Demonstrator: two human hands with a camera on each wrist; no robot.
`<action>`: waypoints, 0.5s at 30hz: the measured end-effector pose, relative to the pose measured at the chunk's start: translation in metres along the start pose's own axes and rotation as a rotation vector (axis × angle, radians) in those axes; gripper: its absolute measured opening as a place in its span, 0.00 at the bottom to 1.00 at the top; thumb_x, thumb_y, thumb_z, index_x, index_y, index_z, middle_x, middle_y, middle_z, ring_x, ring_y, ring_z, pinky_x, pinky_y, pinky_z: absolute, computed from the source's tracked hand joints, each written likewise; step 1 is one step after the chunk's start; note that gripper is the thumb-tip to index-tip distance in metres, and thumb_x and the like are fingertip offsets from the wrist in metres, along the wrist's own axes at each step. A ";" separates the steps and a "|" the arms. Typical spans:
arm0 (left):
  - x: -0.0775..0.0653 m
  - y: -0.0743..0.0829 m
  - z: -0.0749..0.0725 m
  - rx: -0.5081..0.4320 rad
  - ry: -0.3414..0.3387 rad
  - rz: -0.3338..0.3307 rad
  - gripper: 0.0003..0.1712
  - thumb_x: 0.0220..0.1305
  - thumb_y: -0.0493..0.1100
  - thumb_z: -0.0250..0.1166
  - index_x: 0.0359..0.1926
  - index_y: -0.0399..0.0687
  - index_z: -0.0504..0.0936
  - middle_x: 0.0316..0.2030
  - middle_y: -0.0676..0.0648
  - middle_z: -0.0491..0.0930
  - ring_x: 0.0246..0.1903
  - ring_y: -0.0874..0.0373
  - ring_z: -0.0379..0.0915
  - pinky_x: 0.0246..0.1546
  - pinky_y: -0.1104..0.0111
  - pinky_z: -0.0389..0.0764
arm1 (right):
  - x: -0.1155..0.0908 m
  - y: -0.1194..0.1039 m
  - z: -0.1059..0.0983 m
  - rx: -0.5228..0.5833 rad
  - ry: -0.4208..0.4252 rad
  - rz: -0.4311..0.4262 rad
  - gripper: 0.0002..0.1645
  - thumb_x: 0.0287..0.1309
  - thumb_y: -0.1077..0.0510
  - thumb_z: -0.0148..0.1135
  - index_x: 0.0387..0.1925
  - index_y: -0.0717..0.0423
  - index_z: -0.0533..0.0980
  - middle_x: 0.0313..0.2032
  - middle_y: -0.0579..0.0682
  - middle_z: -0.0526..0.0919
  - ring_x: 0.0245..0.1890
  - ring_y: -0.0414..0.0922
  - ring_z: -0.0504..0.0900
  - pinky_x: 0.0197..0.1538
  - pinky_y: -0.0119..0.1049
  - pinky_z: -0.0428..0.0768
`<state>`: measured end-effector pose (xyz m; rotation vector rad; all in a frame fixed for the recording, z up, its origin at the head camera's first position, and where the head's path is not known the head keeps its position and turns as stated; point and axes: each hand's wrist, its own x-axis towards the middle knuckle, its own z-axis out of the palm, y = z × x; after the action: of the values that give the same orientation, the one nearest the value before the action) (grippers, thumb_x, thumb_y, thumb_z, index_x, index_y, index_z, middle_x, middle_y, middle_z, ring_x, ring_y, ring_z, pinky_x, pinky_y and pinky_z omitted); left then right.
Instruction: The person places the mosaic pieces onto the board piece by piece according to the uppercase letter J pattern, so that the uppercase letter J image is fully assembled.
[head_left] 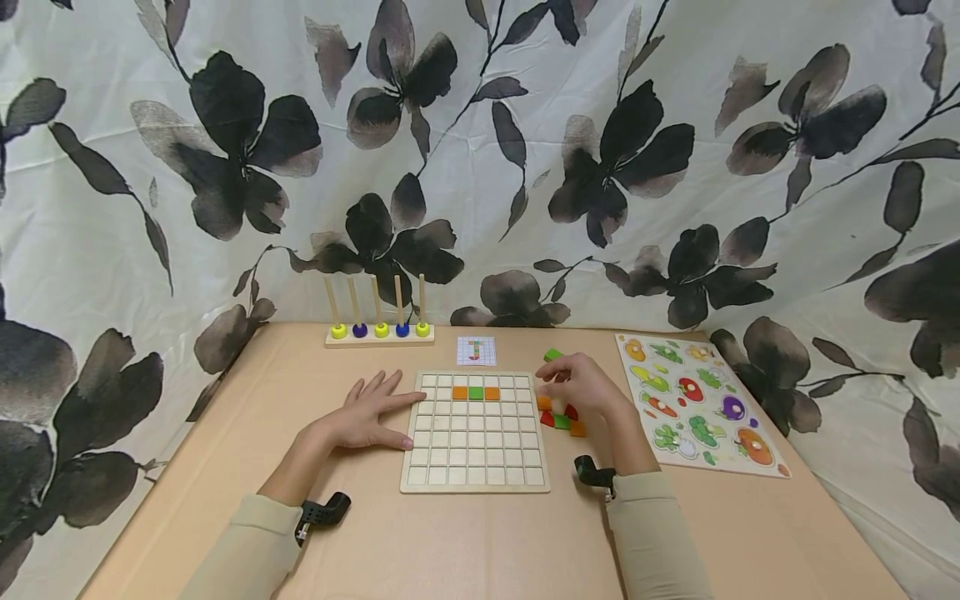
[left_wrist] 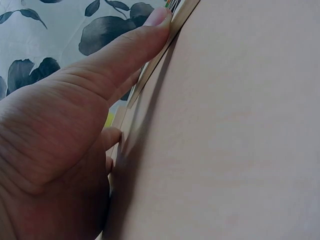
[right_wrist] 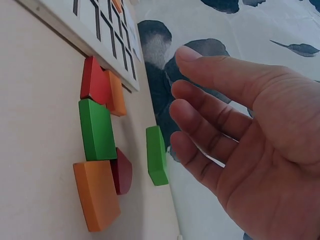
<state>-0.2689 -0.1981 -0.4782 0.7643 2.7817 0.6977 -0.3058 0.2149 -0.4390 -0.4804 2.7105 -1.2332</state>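
Observation:
A wooden grid board (head_left: pixel 476 479) lies on the table with an orange tile (head_left: pixel 460 393), a green tile (head_left: pixel 476 392) and a second orange tile (head_left: pixel 492 393) in one of its upper rows. My left hand (head_left: pixel 367 417) is spread, its thumb and forefinger touching the board's left edge. Just right of the board, my right hand (head_left: pixel 581 383) hovers with loosely bent fingers and nothing between them. Below it several loose tiles lie bunched, among them a red tile (right_wrist: pixel 95 80), a green block (right_wrist: pixel 97 130) and an orange block (right_wrist: pixel 97 195). Another green tile (right_wrist: pixel 157 155) lies apart from them.
Behind the board lies a small pattern card (head_left: pixel 476 351). A peg stand (head_left: pixel 380 340) with yellow and blue beads stands at the back left. On the right is a vegetable picture board (head_left: pixel 705 404). A floral cloth (head_left: pixel 480 167) hangs behind the table.

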 end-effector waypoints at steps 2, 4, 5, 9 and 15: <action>0.000 0.000 0.000 0.006 -0.001 -0.001 0.49 0.44 0.75 0.67 0.69 0.74 0.64 0.75 0.40 0.41 0.73 0.37 0.27 0.66 0.39 0.28 | 0.001 0.002 -0.001 -0.003 -0.015 0.004 0.15 0.53 0.58 0.71 0.45 0.54 0.84 0.35 0.48 0.81 0.35 0.49 0.73 0.34 0.38 0.76; 0.000 -0.001 0.000 0.008 0.000 0.000 0.49 0.44 0.75 0.66 0.69 0.74 0.64 0.75 0.40 0.41 0.73 0.37 0.27 0.66 0.39 0.28 | 0.001 0.004 -0.001 -0.009 -0.030 0.005 0.15 0.53 0.58 0.71 0.45 0.55 0.84 0.36 0.48 0.81 0.34 0.49 0.74 0.35 0.38 0.76; 0.000 -0.001 0.000 0.009 0.000 0.000 0.49 0.44 0.75 0.66 0.69 0.74 0.64 0.75 0.40 0.41 0.73 0.37 0.27 0.66 0.39 0.28 | 0.001 0.005 -0.001 -0.011 -0.038 0.005 0.15 0.53 0.58 0.71 0.45 0.55 0.84 0.36 0.48 0.82 0.34 0.49 0.74 0.35 0.38 0.77; 0.000 -0.001 0.000 0.006 0.000 0.002 0.49 0.44 0.75 0.66 0.69 0.74 0.64 0.75 0.39 0.41 0.73 0.36 0.27 0.66 0.38 0.28 | 0.002 0.007 0.000 -0.003 -0.060 0.022 0.14 0.53 0.59 0.71 0.44 0.55 0.84 0.35 0.48 0.82 0.33 0.49 0.74 0.35 0.38 0.77; 0.001 0.000 -0.001 0.007 -0.004 0.001 0.49 0.44 0.75 0.66 0.69 0.73 0.64 0.75 0.39 0.41 0.73 0.36 0.27 0.65 0.38 0.28 | 0.002 0.011 0.001 0.009 -0.096 0.040 0.14 0.51 0.63 0.71 0.42 0.57 0.84 0.36 0.50 0.83 0.31 0.49 0.75 0.34 0.37 0.77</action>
<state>-0.2698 -0.1983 -0.4779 0.7674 2.7824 0.6862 -0.3096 0.2206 -0.4475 -0.4693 2.6201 -1.1808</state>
